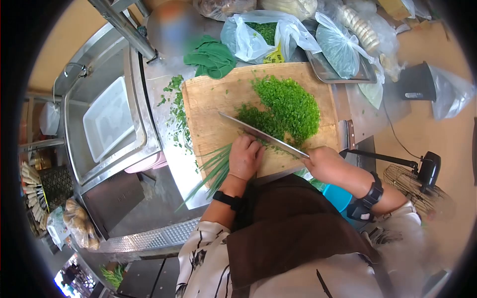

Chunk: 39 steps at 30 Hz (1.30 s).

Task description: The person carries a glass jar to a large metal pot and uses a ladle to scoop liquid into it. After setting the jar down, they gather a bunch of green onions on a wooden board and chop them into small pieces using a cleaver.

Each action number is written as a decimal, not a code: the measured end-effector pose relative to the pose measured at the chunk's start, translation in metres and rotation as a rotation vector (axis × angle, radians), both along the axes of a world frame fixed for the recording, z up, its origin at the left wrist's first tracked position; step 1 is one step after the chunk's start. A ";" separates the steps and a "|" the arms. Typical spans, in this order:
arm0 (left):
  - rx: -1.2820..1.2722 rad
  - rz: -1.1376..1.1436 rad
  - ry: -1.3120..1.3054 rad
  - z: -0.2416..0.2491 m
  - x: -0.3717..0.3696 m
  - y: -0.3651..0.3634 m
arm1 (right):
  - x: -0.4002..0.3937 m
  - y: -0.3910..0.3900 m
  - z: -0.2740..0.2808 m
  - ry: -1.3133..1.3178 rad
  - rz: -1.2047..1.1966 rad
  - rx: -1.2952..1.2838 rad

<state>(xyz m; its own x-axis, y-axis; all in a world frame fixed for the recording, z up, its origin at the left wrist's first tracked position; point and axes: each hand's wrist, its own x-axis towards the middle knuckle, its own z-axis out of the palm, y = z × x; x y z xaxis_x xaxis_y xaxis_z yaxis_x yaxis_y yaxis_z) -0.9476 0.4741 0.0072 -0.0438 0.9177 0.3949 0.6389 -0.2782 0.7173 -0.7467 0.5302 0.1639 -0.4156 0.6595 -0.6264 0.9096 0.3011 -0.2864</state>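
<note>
My right hand (pixel 325 165) grips the handle of a long kitchen knife (pixel 264 135), whose blade slants up and left across a wooden cutting board (pixel 211 102). Close against the blade, my left hand (pixel 246 158) presses a bunch of green onions (pixel 216 166) to the board with curled fingers. Their long green stalks trail out past the board's lower left edge. Beyond the knife lies a wide heap of finely chopped green onions (pixel 293 107), with a darker patch at its left side. My left fingertips are partly hidden.
A steel sink (pixel 138 107) with a white tub (pixel 107 119) stands at left. A green cloth (pixel 211 55), a bag of chopped greens (pixel 242 37) and a metal tray (pixel 367 77) line the back. A cleaver (pixel 346 135) lies by the board's right edge; a fan (pixel 415 181) stands right.
</note>
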 end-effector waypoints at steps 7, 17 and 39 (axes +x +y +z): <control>-0.060 -0.024 0.008 -0.002 -0.001 -0.002 | -0.029 0.003 -0.035 -0.085 -0.078 -0.108; -0.088 -0.063 0.158 0.022 -0.005 0.001 | -0.022 0.025 -0.058 0.182 -0.120 -0.015; -0.198 -0.041 0.142 0.038 0.010 0.040 | 0.034 0.041 -0.054 0.307 -0.312 0.049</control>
